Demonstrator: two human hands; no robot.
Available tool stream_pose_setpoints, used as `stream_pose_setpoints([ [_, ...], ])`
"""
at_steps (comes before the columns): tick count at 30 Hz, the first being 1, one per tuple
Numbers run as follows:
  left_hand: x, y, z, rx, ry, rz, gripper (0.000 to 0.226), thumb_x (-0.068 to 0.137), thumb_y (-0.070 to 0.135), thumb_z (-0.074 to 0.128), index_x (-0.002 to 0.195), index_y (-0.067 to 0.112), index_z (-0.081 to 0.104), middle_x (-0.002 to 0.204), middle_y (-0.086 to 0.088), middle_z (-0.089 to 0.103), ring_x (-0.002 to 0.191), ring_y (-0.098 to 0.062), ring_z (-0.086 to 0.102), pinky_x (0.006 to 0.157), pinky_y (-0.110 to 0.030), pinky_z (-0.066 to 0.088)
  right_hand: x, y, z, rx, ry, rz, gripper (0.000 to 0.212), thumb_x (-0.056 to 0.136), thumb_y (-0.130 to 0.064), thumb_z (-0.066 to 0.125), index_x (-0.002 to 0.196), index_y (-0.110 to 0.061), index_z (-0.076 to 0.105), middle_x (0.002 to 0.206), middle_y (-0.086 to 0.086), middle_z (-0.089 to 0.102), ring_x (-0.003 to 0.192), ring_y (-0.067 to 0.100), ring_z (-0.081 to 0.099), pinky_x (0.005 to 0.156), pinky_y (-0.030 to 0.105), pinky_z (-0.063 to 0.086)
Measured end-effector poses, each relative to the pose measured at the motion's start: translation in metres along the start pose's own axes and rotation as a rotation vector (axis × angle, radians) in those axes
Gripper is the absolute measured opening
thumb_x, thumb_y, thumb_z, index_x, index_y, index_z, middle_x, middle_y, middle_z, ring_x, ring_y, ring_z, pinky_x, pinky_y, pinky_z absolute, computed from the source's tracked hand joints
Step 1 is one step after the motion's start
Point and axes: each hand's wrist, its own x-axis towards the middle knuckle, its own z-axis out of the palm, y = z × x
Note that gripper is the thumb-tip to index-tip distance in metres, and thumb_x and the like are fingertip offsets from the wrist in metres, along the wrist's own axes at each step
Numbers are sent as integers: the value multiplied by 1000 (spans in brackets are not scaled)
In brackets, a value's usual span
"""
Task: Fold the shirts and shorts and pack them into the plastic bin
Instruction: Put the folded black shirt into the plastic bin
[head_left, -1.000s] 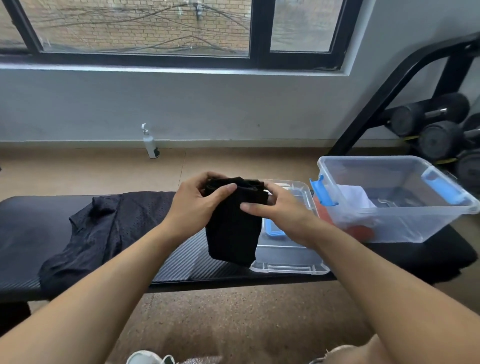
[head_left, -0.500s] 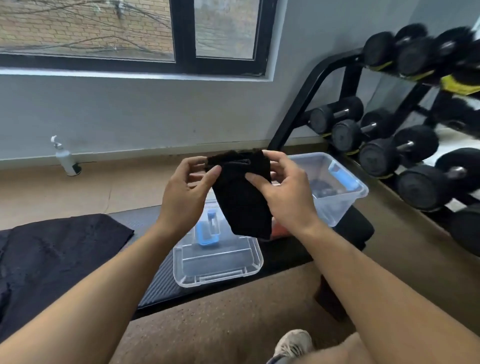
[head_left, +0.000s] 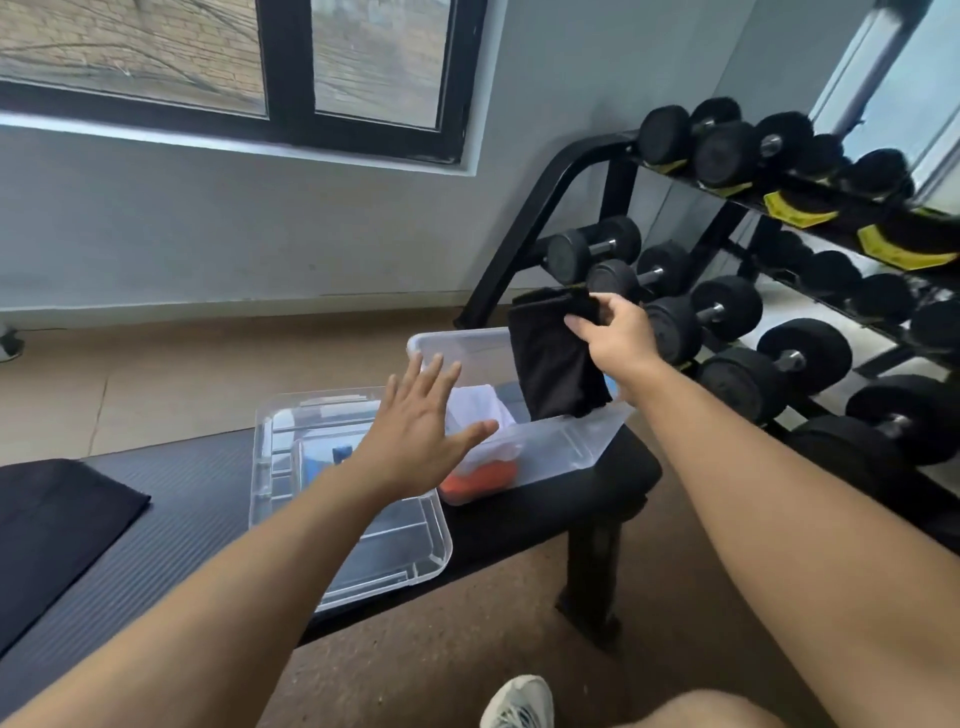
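Note:
My right hand (head_left: 615, 340) grips a folded black garment (head_left: 556, 364) by its top edge and holds it hanging over the clear plastic bin (head_left: 566, 449) at the right end of the bench. Inside the bin lie a white folded item (head_left: 475, 410) and an orange one (head_left: 480, 478). My left hand (head_left: 421, 434) hovers open with fingers spread, just left of the bin, holding nothing. Another black garment (head_left: 57, 525) lies flat on the bench at far left.
The bin's clear lid (head_left: 395, 551) with blue clips lies on the black bench (head_left: 171, 493) beside the bin. A dumbbell rack (head_left: 753, 291) stands close on the right. My shoe (head_left: 519, 704) is on the brown floor below.
My left hand has let go of the folded black garment and opened. My right hand has carried the garment to the right, over the bin. The view has swung right.

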Motion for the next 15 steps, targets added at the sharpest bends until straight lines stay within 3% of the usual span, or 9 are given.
stream_pose_setpoints([
  [3,2,-5,0,40,-31,11,87,97,68,36,162,25,-1,169,2,-12,152,-14,-25,125,-39,-12,16,3,-2,-68,-171,193,26,96,-14,68,122,-12,65,114,6,71,106,24,68,90,38,57],
  [7,4,-6,5,101,-31,71,81,99,67,29,162,29,-5,169,4,-15,151,-13,-28,125,-39,-14,25,8,13,-238,-376,391,35,100,-12,62,135,-11,58,124,11,68,93,20,66,65,30,51],
  [12,7,-2,10,126,-38,133,86,87,72,7,161,30,-6,169,6,-15,150,-11,-29,124,-38,-16,33,30,36,-479,-427,449,35,102,-19,59,133,-2,54,128,18,61,114,34,60,83,41,55],
  [15,6,1,10,132,-47,121,74,98,64,14,161,31,-8,168,6,-18,149,-11,-31,121,-34,-20,34,39,44,-641,-465,413,42,102,-25,59,136,-1,52,130,18,60,114,35,60,92,42,54],
])
